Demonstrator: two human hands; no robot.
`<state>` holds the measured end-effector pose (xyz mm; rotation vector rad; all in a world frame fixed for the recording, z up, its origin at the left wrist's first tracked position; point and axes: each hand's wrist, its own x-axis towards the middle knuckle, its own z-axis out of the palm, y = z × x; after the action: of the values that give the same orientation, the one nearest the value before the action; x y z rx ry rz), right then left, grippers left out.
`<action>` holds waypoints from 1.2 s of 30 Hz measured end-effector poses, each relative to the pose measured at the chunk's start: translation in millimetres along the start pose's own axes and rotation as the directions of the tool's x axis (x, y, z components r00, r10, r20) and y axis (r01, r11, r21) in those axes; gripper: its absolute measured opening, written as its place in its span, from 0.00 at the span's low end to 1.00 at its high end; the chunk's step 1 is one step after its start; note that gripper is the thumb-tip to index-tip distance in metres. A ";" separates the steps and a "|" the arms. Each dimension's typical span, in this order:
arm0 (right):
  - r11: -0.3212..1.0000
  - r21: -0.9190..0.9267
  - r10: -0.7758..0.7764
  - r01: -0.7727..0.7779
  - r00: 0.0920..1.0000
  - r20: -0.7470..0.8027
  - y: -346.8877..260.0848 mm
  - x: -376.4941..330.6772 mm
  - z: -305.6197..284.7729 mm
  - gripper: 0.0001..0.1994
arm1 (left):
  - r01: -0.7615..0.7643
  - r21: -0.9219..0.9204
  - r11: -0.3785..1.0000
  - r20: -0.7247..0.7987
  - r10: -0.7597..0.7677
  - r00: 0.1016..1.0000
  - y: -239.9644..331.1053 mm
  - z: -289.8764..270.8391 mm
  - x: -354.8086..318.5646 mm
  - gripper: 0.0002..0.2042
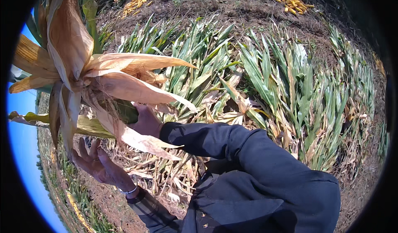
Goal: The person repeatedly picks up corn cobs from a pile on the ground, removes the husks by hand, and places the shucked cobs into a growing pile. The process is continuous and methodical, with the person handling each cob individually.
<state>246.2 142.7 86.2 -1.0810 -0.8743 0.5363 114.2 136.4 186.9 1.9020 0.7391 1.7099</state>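
Corn husks (124, 87), dry and tan, fan out from a stalk at the upper left of the view, and both of the person's hands are at their base. The right hand (145, 121) reaches up from a dark sleeve (248, 158) and is pressed in among the husk leaves; its fingers are hidden behind the papery leaves and a green bit of stalk, so whether they are clamped on anything cannot be told. The left hand (97, 162) sits lower, palm up and fingers spread and loosely curled, just under the hanging husk tips, with no clear grasp on them; a ring shows on one finger and a metal bracelet (127, 190) circles the wrist. A long pale leaf (83, 125) runs across between the two hands. Beyond the hands, cut maize plants (269, 79) lie flattened in green and straw-coloured rows over brown soil. Farther off, near the top edge, two heaps of yellow cobs (290, 0) rest on bare ground, well apart from the hands. Blue sky (20, 141) shows along the left rim.
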 end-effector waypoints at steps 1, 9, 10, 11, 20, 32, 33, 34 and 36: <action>0.982 -0.068 -0.182 0.174 0.975 -0.131 3.9 20.1 -34.6 0.30 | 0.013 0.091 0.996 0.062 -0.018 0.998 -5.5 -4.7 -14.7 0.30; 0.732 -0.646 -0.156 -0.218 0.869 -0.470 54.7 -33.8 -383.9 0.33 | 0.685 0.049 0.727 0.253 -0.673 0.695 -151.4 -83.0 -157.3 0.13; 0.651 -0.673 -0.122 -0.352 0.826 -0.550 64.6 -78.1 -430.5 0.33 | 0.692 0.198 0.694 0.279 -0.717 0.639 -147.4 -72.0 -168.9 0.12; 0.555 -0.675 -0.094 -0.486 0.770 -0.632 72.2 -128.5 -474.8 0.34 | 0.696 0.195 0.691 0.346 -0.712 0.611 -143.6 -62.0 -180.9 0.12; -0.219 -0.174 -0.049 -0.960 0.189 -0.981 52.9 -585.8 -622.5 0.37 | 0.677 0.469 0.568 0.633 -0.750 0.191 -141.9 2.1 -234.7 0.13; 0.157 0.346 0.677 -0.925 -0.154 -0.719 174.7 -598.6 -548.0 0.06 | 0.332 0.654 0.680 0.728 -0.685 -0.030 -142.3 -20.2 -297.7 0.16; 0.207 0.258 0.722 -0.944 -0.030 -0.691 191.0 -567.7 -544.8 0.06 | 0.315 0.682 0.661 0.706 -0.707 -0.045 -139.0 -27.7 -301.3 0.16; 0.264 0.178 0.755 -0.948 0.088 -0.650 205.1 -536.3 -541.8 0.07 | 0.297 0.704 0.645 0.689 -0.722 -0.064 -136.3 -35.6 -303.4 0.17; 0.321 0.120 0.814 -0.939 0.209 -0.542 214.5 -460.5 -533.0 0.10 | 0.334 0.684 0.649 0.689 -0.724 -0.005 -145.3 -65.6 -327.0 0.18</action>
<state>433.0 -399.4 -375.7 -1.8516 0.3440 1.0516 12.8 24.5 -144.0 1.9340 1.0231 -0.2985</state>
